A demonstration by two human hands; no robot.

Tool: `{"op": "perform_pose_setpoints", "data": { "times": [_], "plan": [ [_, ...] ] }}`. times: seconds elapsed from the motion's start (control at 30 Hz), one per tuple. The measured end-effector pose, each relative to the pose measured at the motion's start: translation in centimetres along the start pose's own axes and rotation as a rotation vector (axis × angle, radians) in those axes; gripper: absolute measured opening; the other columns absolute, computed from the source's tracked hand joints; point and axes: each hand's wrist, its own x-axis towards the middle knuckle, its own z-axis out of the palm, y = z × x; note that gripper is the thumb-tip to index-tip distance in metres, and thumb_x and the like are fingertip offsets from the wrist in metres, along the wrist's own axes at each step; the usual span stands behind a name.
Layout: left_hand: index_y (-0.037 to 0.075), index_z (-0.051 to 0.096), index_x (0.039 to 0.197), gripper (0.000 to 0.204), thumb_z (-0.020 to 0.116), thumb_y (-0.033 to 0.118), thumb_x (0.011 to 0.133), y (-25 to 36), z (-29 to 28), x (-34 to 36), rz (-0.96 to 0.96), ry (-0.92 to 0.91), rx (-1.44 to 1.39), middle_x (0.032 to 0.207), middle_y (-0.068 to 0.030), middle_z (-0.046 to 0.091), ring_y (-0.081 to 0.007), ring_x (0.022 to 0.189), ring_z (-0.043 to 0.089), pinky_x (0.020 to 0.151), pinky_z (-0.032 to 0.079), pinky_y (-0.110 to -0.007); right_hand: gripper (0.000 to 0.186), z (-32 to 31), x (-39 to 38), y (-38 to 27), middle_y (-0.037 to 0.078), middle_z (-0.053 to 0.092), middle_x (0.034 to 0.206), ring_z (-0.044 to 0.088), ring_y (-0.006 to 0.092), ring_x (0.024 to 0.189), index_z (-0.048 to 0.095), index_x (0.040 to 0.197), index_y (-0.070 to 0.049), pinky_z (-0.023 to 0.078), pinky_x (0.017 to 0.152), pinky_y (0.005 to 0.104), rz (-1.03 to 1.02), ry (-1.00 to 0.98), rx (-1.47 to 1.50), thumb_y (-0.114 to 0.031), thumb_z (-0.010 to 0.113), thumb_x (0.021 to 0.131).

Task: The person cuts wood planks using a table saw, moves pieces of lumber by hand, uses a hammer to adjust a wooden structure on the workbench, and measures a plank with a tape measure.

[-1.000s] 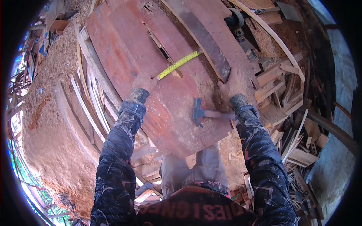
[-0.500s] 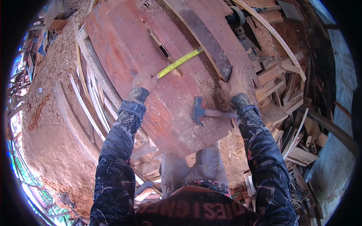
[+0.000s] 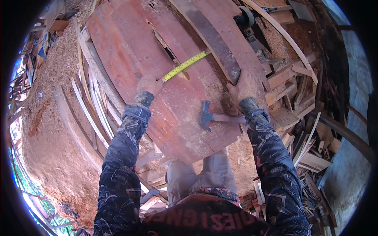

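My left hand point(image 3: 149, 85) is closed around a tape measure, whose case the fingers hide. Its yellow blade point(image 3: 185, 65) stretches right across the reddish wooden tabletop point(image 3: 130, 51) to the edge of a dark wooden board point(image 3: 215, 37). At the near end of that board, my right hand point(image 3: 241, 85) grips it with the thumb on the near side. Below the blade, a claw hammer point(image 3: 205, 116) lies on the wood, its head to the left and its handle pointing toward my right wrist. A long split point(image 3: 165, 47) runs through the tabletop above the blade.
A round machine part like a wheel point(image 3: 246, 17) sits past the table's right edge. Wood offcuts point(image 3: 289, 84) are stacked at the right. Long thin strips point(image 3: 92, 106) lean along the left side, beside heaped sawdust point(image 3: 47, 137). A curved pale strip point(image 3: 285, 35) arches at upper right.
Both hands keep their holds on the tape measure and the board. The whole view has shifted very slightly; nothing else has visibly moved.
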Motion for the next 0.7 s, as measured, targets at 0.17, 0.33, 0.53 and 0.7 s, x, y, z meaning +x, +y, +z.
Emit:
{"op": "perform_pose_setpoints", "data": {
  "times": [0.17,0.33,0.53,0.7],
  "plan": [
    [0.011,0.075,0.101,0.035,0.064,0.04,0.085,-0.45,0.34,0.32,-0.035,-0.011,0.045,0.097,-0.0228,0.069,-0.0394,0.095,0.066,0.086,0.051,-0.048,0.075,0.12,-0.14,-0.13,0.032,0.051,0.124,0.05,0.0462,0.117,0.04,0.13,0.006,0.042,0.099,0.0496,-0.017,0.034,-0.009,-0.024,0.075,0.071],
    [0.012,0.075,0.101,0.034,0.064,0.04,0.085,0.01,0.09,0.01,-0.016,-0.004,0.011,0.097,-0.0225,0.069,-0.0395,0.095,0.066,0.086,0.051,-0.048,0.076,-0.05,-0.05,-0.13,0.032,0.052,0.123,0.052,0.0472,0.114,0.039,0.131,0.006,0.044,0.097,0.0502,0.032,-0.01,-0.017,-0.024,0.075,0.071],
    [0.011,0.075,0.101,0.034,0.064,0.039,0.085,-0.43,0.32,0.4,-0.023,-0.002,0.03,0.097,-0.0232,0.069,-0.0394,0.095,0.066,0.086,0.051,-0.048,0.071,0.22,-0.03,-0.33,0.032,0.05,0.125,0.052,0.0468,0.115,0.042,0.126,0.005,0.044,0.096,0.0506,0.022,0.012,-0.03,-0.024,0.075,0.071],
    [0.01,0.075,0.1,0.035,0.064,0.04,0.086,0.02,0.07,0.37,-0.032,0.016,0.075,0.095,-0.0229,0.069,-0.0388,0.094,0.066,0.085,0.052,-0.048,0.077,0.15,0.44,-0.16,0.032,0.046,0.131,0.049,0.0459,0.119,0.04,0.131,0.006,0.043,0.099,0.0494,0.01,0.001,-0.062,-0.025,0.075,0.07]
  ]
}}
